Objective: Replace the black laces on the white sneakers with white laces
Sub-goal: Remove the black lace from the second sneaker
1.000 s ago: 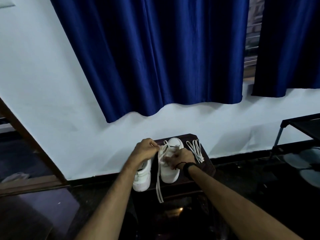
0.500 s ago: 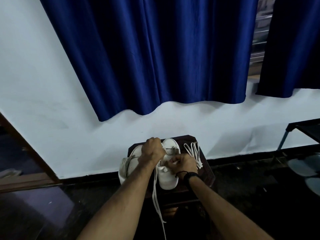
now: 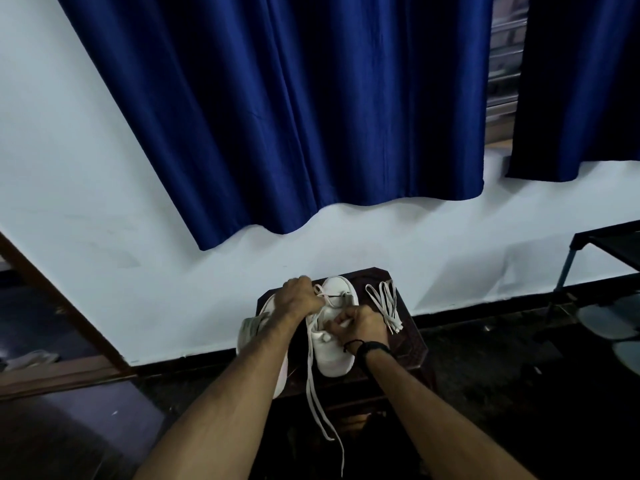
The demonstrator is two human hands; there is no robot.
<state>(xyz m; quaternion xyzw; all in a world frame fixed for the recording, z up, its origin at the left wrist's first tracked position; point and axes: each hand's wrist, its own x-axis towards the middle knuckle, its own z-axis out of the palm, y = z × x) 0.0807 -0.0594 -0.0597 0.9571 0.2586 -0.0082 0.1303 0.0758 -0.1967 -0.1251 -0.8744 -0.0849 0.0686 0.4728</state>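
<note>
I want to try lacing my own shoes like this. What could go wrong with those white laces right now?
Two things, maybe. The long white lace hangs off the front of the dark stool, so a knee could snag it and drag the sneaker off. The spare laces lie loose near the stool's right side, close to the right hand, and could get knocked to the floor. The left hand pulling hard might also tip the shoe.

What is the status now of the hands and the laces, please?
Left hand grips white lace; right hand pinches it at right sneaker. Spare laces lie beside. Nothing in the way.
</note>
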